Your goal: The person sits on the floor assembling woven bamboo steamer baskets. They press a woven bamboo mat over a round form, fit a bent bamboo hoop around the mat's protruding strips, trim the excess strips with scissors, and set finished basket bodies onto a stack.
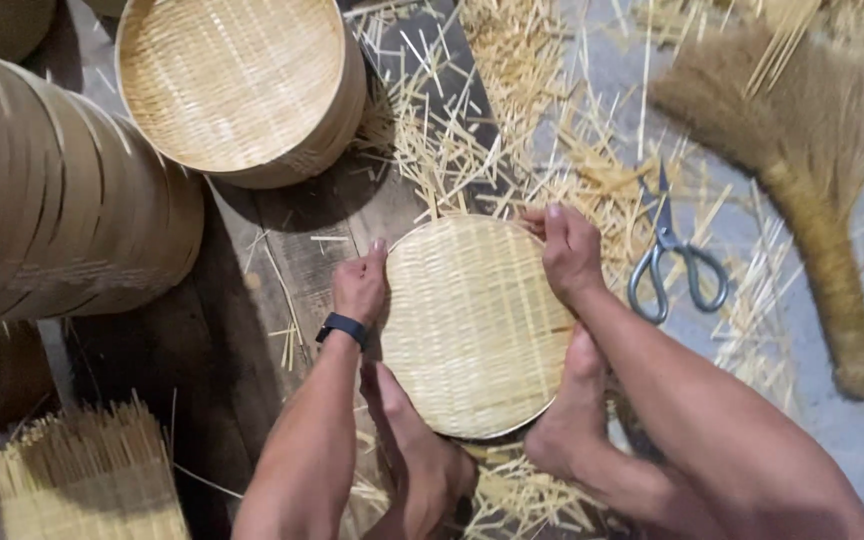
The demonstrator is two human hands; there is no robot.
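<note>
A round woven bamboo mat (472, 325) lies flat in front of me, braced from below by my two bare feet. My left hand (360, 285), with a dark band on the wrist, grips its left edge. At the mat's upper right rim, my right hand (567, 250) holds on with fingers curled over the edge. Both hands press on the same disc from opposite sides.
Metal scissors (674, 262) lie open to the right among bamboo offcuts (512, 120). A straw broom (802, 170) rests at far right. A stack of round bamboo trays (242, 90) stands at top, another stack (52, 200) lies sideways at left. A bundle of bamboo strips (87, 470) sits bottom left.
</note>
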